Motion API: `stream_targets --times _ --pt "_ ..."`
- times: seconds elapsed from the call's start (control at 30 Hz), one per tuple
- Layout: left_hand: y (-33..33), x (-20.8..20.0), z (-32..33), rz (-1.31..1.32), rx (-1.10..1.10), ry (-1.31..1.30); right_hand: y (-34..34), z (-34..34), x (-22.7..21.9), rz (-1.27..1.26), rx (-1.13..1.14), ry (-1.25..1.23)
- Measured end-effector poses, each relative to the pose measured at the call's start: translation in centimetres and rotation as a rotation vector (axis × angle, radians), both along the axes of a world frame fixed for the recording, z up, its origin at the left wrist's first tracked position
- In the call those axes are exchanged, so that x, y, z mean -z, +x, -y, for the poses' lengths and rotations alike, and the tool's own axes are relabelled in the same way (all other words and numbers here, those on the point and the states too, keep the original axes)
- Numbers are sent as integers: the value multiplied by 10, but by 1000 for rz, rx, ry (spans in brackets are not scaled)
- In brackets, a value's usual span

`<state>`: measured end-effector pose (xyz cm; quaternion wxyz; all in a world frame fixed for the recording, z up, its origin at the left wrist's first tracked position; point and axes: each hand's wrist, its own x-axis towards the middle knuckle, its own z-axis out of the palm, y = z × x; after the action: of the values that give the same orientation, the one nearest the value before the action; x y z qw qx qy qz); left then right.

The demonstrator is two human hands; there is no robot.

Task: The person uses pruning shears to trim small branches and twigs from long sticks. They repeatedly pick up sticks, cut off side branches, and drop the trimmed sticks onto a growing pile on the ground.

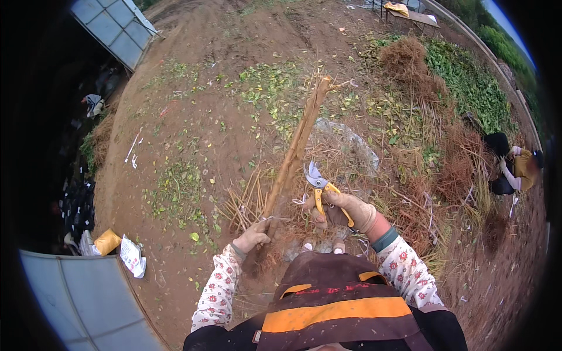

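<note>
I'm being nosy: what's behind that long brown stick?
Around the stick, scattered leaves and crumpled plastic show on the ground. What's directly behind it is covered, so I can't tell.

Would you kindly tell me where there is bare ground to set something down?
Bare soil lies between the blue metal door and the scattered leaves, with a smaller patch between the white strips and the yellow bag. It is crowded around the thick stick and pruning shears, and among the dry brown heaps.

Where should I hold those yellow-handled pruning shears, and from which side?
Probably by the yellow handles, from the picture's lower right, where the right hand holds them: the handles splay toward that hand, while the metal blades point away from it.
</note>
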<state>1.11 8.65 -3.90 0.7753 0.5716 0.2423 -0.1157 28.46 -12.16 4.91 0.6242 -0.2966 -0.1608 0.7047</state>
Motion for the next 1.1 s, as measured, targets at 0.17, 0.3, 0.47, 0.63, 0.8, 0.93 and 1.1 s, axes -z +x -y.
stream_targets --times 0.17,0.3,0.47,0.63,0.8,0.93,1.1 --pt "6 -28 8 13 154 -64 14 -5 2 -36 -51 -59" --pt "7 -34 9 -6 180 -83 12 4 -6 2 37 -144" --pt "3 -8 12 -84 186 68 -16 26 -6 96 175 -316" --pt "-4 13 24 -53 155 123 -28 22 -16 59 58 -468" --pt "-5 12 42 37 21 174 -26 33 -2 -25 22 -429" --pt "-11 18 47 -1 110 338 -31 24 9 -245 189 -428" --pt "-5 5 60 -121 77 483 -33 39 29 -133 222 -513"
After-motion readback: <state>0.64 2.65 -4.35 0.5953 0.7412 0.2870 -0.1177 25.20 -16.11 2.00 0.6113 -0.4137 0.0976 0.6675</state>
